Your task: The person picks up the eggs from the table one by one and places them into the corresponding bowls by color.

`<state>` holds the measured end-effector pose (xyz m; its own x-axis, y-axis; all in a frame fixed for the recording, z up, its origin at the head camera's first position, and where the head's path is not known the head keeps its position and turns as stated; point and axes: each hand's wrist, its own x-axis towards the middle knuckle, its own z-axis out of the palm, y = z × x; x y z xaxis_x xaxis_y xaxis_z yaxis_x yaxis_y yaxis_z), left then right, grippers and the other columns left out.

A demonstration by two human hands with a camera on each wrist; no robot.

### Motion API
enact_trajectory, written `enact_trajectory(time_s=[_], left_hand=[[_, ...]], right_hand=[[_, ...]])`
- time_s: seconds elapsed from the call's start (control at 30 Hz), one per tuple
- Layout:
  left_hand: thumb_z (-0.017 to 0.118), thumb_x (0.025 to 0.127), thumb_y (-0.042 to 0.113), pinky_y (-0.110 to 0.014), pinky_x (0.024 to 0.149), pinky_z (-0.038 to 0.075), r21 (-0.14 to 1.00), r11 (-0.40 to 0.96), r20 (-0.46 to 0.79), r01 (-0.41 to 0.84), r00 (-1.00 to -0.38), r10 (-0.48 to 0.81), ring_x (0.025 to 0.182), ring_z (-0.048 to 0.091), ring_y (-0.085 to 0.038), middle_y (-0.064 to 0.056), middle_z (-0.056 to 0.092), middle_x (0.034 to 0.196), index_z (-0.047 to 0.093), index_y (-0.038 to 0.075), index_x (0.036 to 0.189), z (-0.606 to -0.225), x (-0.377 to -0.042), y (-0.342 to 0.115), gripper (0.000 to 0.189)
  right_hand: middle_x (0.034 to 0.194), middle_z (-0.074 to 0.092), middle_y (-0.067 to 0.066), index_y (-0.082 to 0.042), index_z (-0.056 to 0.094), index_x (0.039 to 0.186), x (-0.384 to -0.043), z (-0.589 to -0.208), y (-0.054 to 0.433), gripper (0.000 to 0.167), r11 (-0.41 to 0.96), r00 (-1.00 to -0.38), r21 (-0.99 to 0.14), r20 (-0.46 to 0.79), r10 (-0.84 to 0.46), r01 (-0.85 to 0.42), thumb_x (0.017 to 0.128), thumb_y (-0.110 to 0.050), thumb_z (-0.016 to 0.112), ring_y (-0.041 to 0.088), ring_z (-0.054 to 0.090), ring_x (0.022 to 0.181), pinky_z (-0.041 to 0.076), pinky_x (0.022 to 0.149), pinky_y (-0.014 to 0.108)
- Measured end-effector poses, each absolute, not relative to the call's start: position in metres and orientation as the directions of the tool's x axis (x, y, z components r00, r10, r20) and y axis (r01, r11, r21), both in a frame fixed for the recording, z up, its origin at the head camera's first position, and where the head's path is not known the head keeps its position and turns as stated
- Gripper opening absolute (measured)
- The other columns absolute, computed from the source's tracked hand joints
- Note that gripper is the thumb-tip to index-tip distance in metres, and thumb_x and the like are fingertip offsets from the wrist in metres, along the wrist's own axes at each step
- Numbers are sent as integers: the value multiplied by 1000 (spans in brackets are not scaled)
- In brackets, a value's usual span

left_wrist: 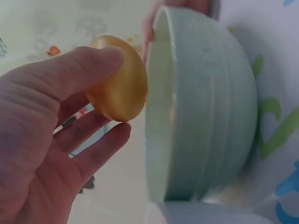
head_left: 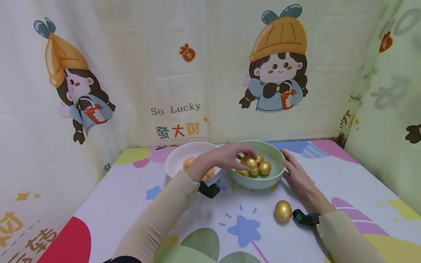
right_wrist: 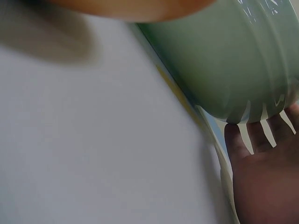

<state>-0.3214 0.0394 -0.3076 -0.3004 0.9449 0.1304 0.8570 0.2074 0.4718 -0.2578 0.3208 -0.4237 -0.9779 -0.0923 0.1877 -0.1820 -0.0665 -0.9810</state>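
Note:
My left hand [head_left: 227, 156] is above the green bowl [head_left: 258, 183], pinching a golden egg [left_wrist: 122, 84] between thumb and fingers. In the left wrist view the egg is just outside the bowl's rim line, thumb on its near side. Several other golden eggs [head_left: 264, 167] lie inside the bowl. My right hand [head_left: 297, 177] rests against the bowl's right side, its fingers [right_wrist: 257, 135] extended and touching the outer wall. One more golden egg [head_left: 283, 210] lies on the table in front of the right wrist.
Left of the green bowl stands a white bowl [head_left: 172, 160] holding several brown eggs [head_left: 189, 162], partly hidden by my left forearm. Both bowls are near the back of the patterned tablecloth [head_left: 131, 204]. A printed curtain [head_left: 138, 73] hangs behind and at both sides.

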Motion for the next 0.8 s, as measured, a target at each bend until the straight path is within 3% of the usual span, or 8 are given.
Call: enact_trajectory(time_s=[0.4, 0.53, 0.73, 0.8], left_hand=[[71, 93, 5, -24, 96, 45, 410, 342, 18, 846, -382, 924, 105, 55, -13, 1, 63, 119, 65, 9, 122, -326, -345, 46, 30], [70, 93, 3, -23, 95, 44, 410, 345, 25, 844, -389, 921, 105, 55, -14, -1, 63, 119, 65, 8, 122, -329, -348, 52, 30], [71, 91, 0, -31, 98, 46, 395, 345, 30, 851, -387, 922, 104, 55, -16, -3, 64, 116, 66, 6, 120, -334, -352, 59, 30], [71, 91, 1, -28, 96, 46, 382, 353, 28, 854, -393, 919, 103, 55, -14, -2, 64, 115, 66, 7, 120, -336, -354, 60, 30]], right_hand=[[168, -9, 11, -6, -3, 162, -258, -426, 320, 64, -70, -978, -981, 187, -87, -181, 112, -27, 32, 31, 0, 152, 12, 120, 45], [168, -8, 10, -6, -1, 162, -259, -425, 319, 63, -79, -979, -980, 188, -76, -182, 112, -27, 32, 31, 1, 152, 12, 120, 45], [168, -8, 10, -7, -1, 162, -259, -425, 319, 63, -72, -981, -982, 182, -69, -177, 112, -27, 32, 30, 1, 152, 11, 120, 45], [168, -7, 11, -6, 0, 162, -260, -425, 319, 63, -79, -980, -980, 186, -67, -181, 112, -27, 33, 30, 1, 152, 12, 120, 44]])
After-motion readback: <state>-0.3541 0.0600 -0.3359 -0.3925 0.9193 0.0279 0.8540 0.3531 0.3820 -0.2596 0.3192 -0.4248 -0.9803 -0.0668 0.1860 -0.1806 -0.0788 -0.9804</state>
